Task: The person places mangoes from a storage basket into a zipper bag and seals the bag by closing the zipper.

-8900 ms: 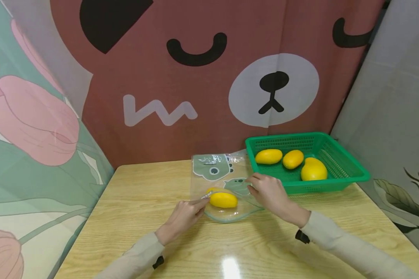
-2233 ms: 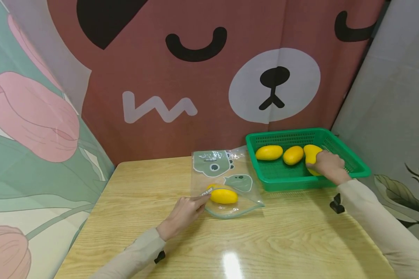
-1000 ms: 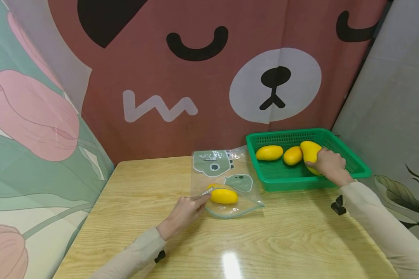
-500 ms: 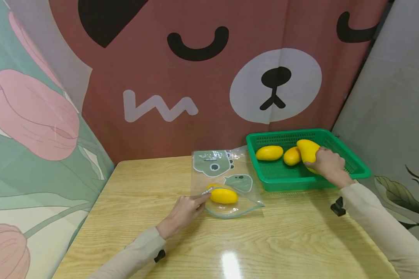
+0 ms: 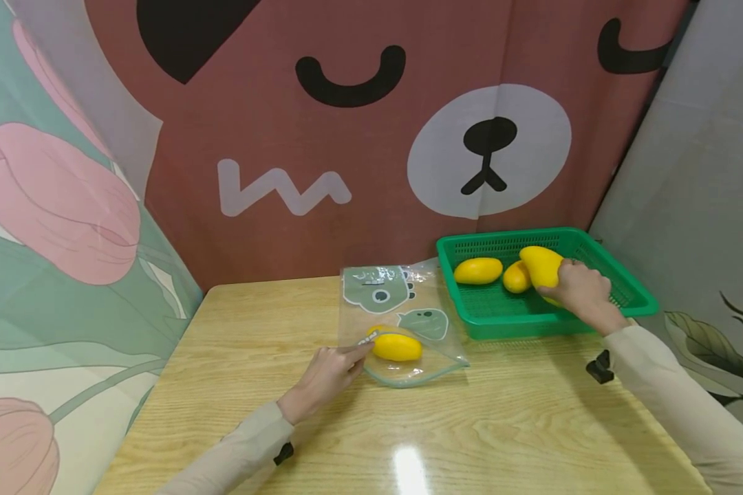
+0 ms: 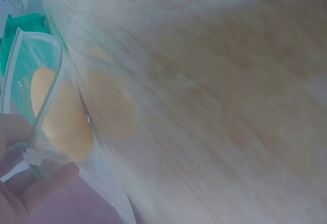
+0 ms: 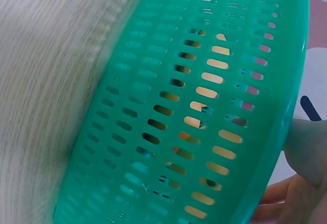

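My left hand pinches the left side of the open mouth of a clear zip bag with green dinosaur prints. The left wrist view shows its thumb and fingers at a whitish zip slider. Inside the bag, near the mouth, lies a yellow mango. My right hand grips a large mango from its right side, in the green basket. This mango tilts up to the left and partly covers a smaller mango. In the right wrist view the basket wall hides the held fruit except through its slots.
Another mango lies at the basket's left end. The basket stands at the back right of the wooden table, close beside the bag. A curtain with a bear print hangs behind the table.
My right hand has gone from the bag to the basket and taken hold of the large mango, whose upper end has swung left over its neighbour. My left hand stays at the bag.
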{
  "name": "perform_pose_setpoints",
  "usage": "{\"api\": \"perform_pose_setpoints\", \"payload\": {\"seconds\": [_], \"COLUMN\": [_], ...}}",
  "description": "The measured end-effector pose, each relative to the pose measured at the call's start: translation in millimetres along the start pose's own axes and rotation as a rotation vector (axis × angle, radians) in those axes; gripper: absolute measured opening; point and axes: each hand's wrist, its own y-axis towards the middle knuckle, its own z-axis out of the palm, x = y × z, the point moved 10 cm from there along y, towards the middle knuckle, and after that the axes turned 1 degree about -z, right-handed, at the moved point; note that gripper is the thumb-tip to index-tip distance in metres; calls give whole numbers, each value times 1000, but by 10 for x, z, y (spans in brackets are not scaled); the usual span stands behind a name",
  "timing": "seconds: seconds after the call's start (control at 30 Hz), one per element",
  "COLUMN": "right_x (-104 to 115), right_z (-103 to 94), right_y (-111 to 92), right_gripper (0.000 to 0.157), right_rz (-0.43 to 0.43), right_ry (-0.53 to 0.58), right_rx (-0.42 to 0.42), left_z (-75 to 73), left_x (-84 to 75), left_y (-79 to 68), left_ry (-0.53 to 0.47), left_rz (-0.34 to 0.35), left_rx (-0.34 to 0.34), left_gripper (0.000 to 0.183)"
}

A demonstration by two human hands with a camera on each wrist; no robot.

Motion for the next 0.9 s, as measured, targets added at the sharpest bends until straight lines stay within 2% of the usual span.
{"api": "perform_pose_setpoints", "payload": {"seconds": [0.73,0.9], "right_x": [93,138], "right_z": [-80,-93], "right_y": [-20,-32], "right_gripper": [63,70], "right_rz": [-65,-86], "right_ry": [42,48], "right_rx": [-68,-82], "left_z": [-8,0], "left_x": [-8,-5], "left_y": [22,13], "left_ry": [4,0], "left_rz": [-11,-13], "left_rx": [16,19], "left_gripper": [38,37]}}
